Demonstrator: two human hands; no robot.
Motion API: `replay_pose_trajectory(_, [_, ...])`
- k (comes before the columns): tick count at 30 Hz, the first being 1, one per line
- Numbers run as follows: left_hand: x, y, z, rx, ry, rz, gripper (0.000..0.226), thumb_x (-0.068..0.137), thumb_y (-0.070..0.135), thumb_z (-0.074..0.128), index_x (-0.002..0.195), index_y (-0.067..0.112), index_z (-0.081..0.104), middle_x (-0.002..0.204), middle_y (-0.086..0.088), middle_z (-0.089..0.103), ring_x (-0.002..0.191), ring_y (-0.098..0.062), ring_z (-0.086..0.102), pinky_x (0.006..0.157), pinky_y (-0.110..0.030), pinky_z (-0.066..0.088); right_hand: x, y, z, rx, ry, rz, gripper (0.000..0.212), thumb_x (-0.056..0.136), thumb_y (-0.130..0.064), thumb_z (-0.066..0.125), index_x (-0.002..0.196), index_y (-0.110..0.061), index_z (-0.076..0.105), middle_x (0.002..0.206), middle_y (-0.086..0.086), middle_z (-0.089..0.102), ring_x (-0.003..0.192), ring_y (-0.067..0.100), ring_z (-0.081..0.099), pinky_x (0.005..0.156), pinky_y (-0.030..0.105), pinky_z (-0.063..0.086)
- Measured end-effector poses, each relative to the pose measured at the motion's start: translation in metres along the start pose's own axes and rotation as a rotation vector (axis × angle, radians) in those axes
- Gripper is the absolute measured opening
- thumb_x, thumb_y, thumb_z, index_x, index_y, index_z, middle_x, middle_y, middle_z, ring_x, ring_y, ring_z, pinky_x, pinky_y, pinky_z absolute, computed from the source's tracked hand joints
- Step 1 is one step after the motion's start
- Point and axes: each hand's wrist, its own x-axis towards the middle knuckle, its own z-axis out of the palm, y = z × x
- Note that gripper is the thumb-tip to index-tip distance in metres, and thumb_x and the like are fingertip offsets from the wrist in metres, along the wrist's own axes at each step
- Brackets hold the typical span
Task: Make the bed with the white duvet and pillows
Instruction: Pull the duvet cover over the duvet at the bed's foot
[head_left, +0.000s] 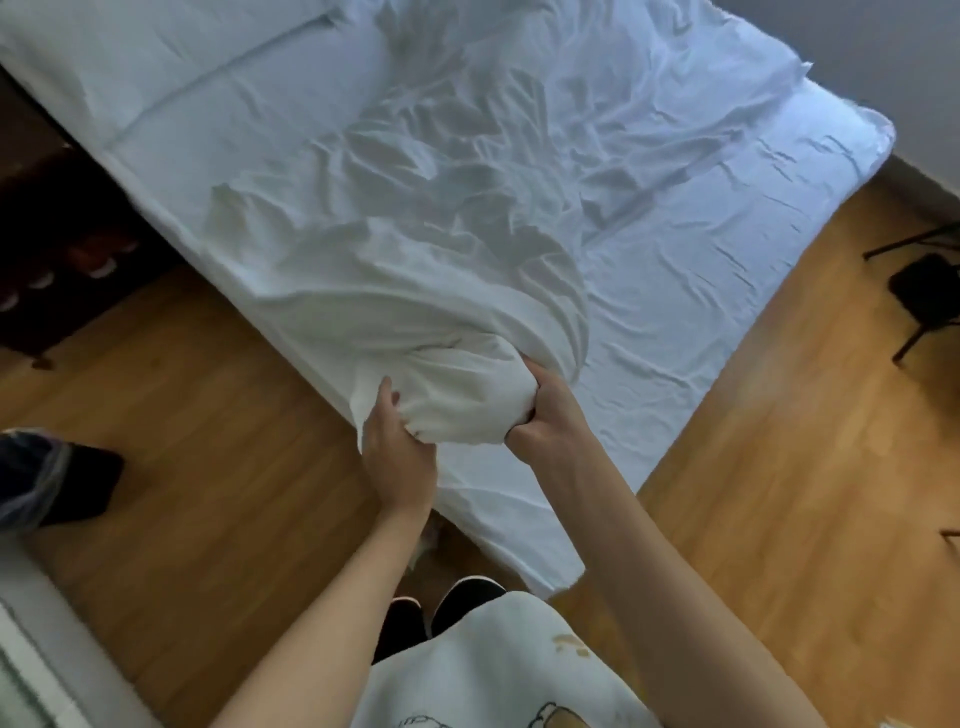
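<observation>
A crumpled white duvet (415, 249) lies bunched across the bed (701, 312), whose wrinkled white sheet shows bare on the right side and near corner. My left hand (397, 441) grips a gathered end of the duvet from the left. My right hand (545, 415) clutches the same bunch from the right. Both hands hold it just above the bed's near edge. A flat white pillow or folded cover (130, 67) lies at the far left end of the bed.
Wooden floor (208, 441) surrounds the bed. A dark cabinet (62, 249) stands at the left beside the bed. A black chair (924, 296) is at the right. A dark bagged object (52, 478) sits on the floor at the left. My black shoes (457, 608) are near the bed corner.
</observation>
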Motion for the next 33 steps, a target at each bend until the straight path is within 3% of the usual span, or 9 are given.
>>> replay_pose_trajectory(3, [-0.022, -0.001, -0.015, 0.079, 0.083, 0.285, 0.049, 0.085, 0.001, 0.063, 0.132, 0.006, 0.052, 0.109, -0.011, 0.065, 0.102, -0.03, 0.059, 0.085, -0.046, 0.052, -0.017, 0.001, -0.048, -0.035, -0.039, -0.025, 0.032, 0.084, -0.012, 0.07, 0.116, -0.012, 0.069, 0.108, 0.011, 0.072, 0.103, 0.032, 0.067, 0.092, 0.048, 0.052])
replay_pose_trajectory(5, [-0.049, 0.018, -0.019, 0.114, 0.02, 0.433, 0.062, 0.08, -0.002, 0.063, 0.138, 0.006, 0.044, 0.119, -0.016, 0.058, 0.11, -0.03, 0.052, 0.093, -0.045, 0.049, -0.031, -0.004, -0.076, -0.082, -0.035, -0.025, 0.035, 0.084, -0.013, 0.069, 0.119, -0.012, 0.067, 0.112, 0.011, 0.071, 0.106, 0.031, 0.066, 0.095, 0.046, 0.051])
replay_pose_trajectory(7, [-0.085, 0.038, -0.017, 0.133, -0.109, 0.556, 0.079, 0.077, 0.005, 0.068, 0.144, 0.009, 0.028, 0.139, -0.018, 0.041, 0.126, -0.029, 0.038, 0.106, -0.046, 0.039, -0.046, -0.012, -0.096, -0.124, -0.036, -0.046, 0.037, 0.083, -0.014, 0.069, 0.12, -0.012, 0.068, 0.112, 0.01, 0.071, 0.106, 0.03, 0.066, 0.094, 0.044, 0.052])
replay_pose_trajectory(10, [-0.134, 0.062, -0.001, 0.228, -0.168, 0.714, 0.085, 0.078, 0.035, 0.071, 0.143, 0.008, 0.023, 0.146, -0.016, 0.028, 0.133, -0.031, 0.034, 0.112, -0.042, 0.032, -0.065, -0.022, -0.117, -0.17, -0.023, -0.079, 0.036, 0.08, -0.014, 0.072, 0.116, -0.009, 0.069, 0.108, 0.01, 0.072, 0.1, 0.028, 0.069, 0.085, 0.039, 0.057])
replay_pose_trajectory(13, [-0.177, 0.088, 0.025, 0.207, -0.058, 0.685, 0.081, 0.078, 0.042, 0.072, 0.138, 0.002, 0.035, 0.137, -0.016, 0.04, 0.125, -0.029, 0.043, 0.103, -0.033, 0.039, -0.075, -0.025, -0.15, -0.286, -0.039, -0.099, 0.03, 0.083, -0.017, 0.069, 0.111, -0.005, 0.07, 0.104, 0.01, 0.073, 0.095, 0.027, 0.07, 0.08, 0.037, 0.058])
replay_pose_trajectory(18, [-0.212, 0.112, 0.069, 0.354, 0.087, 0.621, 0.032, 0.074, 0.005, 0.075, 0.105, 0.007, 0.066, 0.092, -0.007, 0.063, 0.079, -0.023, 0.061, 0.056, -0.032, 0.055, -0.064, -0.047, -0.221, -0.445, -0.025, -0.136, 0.018, 0.087, -0.012, 0.064, 0.103, -0.003, 0.067, 0.088, 0.01, 0.071, 0.082, 0.024, 0.067, 0.086, 0.038, 0.053])
replay_pose_trajectory(24, [-0.258, 0.125, 0.109, 0.409, -0.041, 0.463, 0.037, 0.054, -0.016, 0.071, 0.081, 0.007, 0.062, 0.071, -0.004, 0.057, 0.061, -0.024, 0.056, 0.044, -0.024, 0.037, -0.027, -0.103, -0.266, -0.611, -0.182, -0.041, 0.041, 0.082, -0.015, 0.07, 0.121, -0.002, 0.061, 0.117, 0.013, 0.067, 0.114, 0.035, 0.061, 0.101, 0.045, 0.048])
replay_pose_trajectory(29, [-0.279, 0.13, 0.114, 0.479, -0.065, 0.422, 0.037, 0.051, -0.017, 0.067, 0.076, 0.008, 0.058, 0.069, -0.003, 0.053, 0.06, -0.024, 0.055, 0.038, -0.024, 0.037, 0.012, -0.152, -0.248, -0.492, -0.22, -0.02, 0.049, 0.087, -0.037, 0.067, 0.129, -0.014, 0.058, 0.123, 0.013, 0.066, 0.112, 0.033, 0.063, 0.095, 0.049, 0.051])
replay_pose_trajectory(33, [-0.285, 0.143, 0.103, 0.523, -0.072, 0.473, 0.032, 0.054, -0.017, 0.062, 0.075, 0.006, 0.06, 0.067, -0.003, 0.053, 0.059, -0.023, 0.053, 0.034, -0.028, 0.041, 0.021, -0.165, -0.23, -0.603, -0.176, -0.072, 0.047, 0.086, -0.029, 0.063, 0.127, -0.007, 0.059, 0.108, 0.012, 0.068, 0.1, 0.032, 0.065, 0.086, 0.043, 0.054])
